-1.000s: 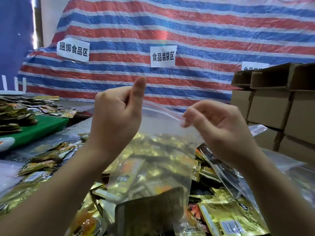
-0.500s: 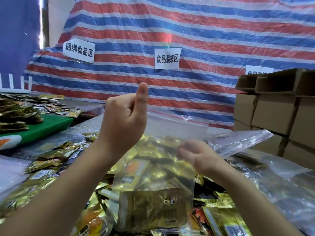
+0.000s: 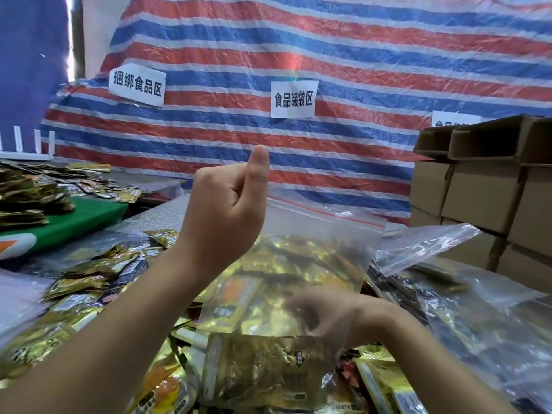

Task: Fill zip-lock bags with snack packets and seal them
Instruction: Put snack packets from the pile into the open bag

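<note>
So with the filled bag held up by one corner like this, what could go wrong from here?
1. The left hand pinches only the top left corner of the zip-lock bag; the packets' weight could pull it out of that grip.
2. I cannot tell if the red zip line is closed along its whole length; any gap could spill packets.
3. The right hand is low behind the bag, so the top right corner hangs unsupported and the bag may tilt.
</note>
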